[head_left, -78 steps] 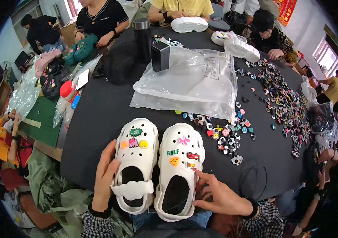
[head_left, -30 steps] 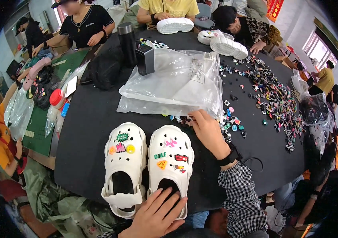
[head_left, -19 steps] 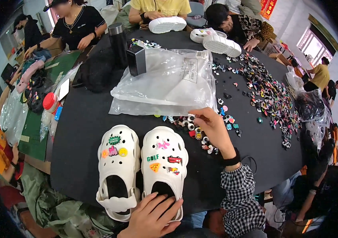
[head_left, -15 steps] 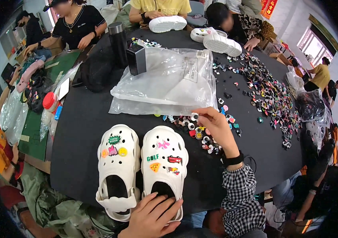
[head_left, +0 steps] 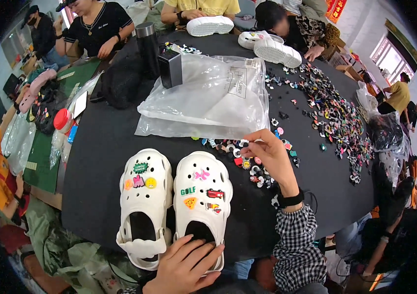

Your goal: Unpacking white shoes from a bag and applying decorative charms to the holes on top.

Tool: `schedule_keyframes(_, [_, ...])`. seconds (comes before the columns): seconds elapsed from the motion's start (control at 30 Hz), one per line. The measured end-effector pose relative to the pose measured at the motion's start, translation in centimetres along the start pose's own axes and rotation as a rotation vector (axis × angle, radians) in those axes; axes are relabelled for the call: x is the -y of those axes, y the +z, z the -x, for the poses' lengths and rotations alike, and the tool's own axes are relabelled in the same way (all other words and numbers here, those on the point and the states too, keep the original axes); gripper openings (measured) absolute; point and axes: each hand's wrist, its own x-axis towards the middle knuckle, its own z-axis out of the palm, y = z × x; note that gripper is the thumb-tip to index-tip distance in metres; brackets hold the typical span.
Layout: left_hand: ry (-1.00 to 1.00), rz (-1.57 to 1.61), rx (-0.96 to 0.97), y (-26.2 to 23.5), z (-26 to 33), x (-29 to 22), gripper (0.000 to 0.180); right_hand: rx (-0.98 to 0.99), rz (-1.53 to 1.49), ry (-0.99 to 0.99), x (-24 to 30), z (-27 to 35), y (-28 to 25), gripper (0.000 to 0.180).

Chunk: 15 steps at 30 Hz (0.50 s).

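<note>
Two white clogs stand side by side in front of me, toes pointing away. Colourful shoe charms are set in the tops of the left clog (head_left: 131, 203) and the right clog (head_left: 218, 169). My left hand (head_left: 186, 264) lies over the heel end of the right clog, fingers spread across its foot opening and gripping it. Over a loose pile of charms (head_left: 257, 176), my right hand (head_left: 272, 152) pinches a small white-and-black shoe charm (head_left: 244, 143) between thumb and forefinger. The charm's design is too small to make out.
A clear plastic bag (head_left: 198, 105) lies beyond the clogs, near a black box (head_left: 170, 70) and a dark tumbler (head_left: 148, 54). A large heap of charms (head_left: 335, 112) covers the right of the black table. Other people handle white clogs (head_left: 277, 53) across it.
My right hand has shifted slightly, still pinching the charm. My left hand stays on the right clog. The whole view has moved a little.
</note>
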Motion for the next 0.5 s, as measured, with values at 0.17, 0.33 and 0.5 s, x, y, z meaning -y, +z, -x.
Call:
schedule_keyframes(0.17, [-0.052,0.060,0.002,-1.3,0.0,-1.1,0.050,0.083,0.133,-0.161,1.2,0.6,0.0,0.012])
schedule_keyframes(0.33, [-0.370,0.655,-0.039,-2.6,0.0,-2.8,0.061,0.127,0.083,-0.221,1.7,1.4,-0.7,0.022])
schedule_keyframes(0.5, [-0.514,1.176,-0.050,-2.8,0.0,-2.3,0.062,0.129,0.023,-0.204,2.6,2.2,-1.3,0.035])
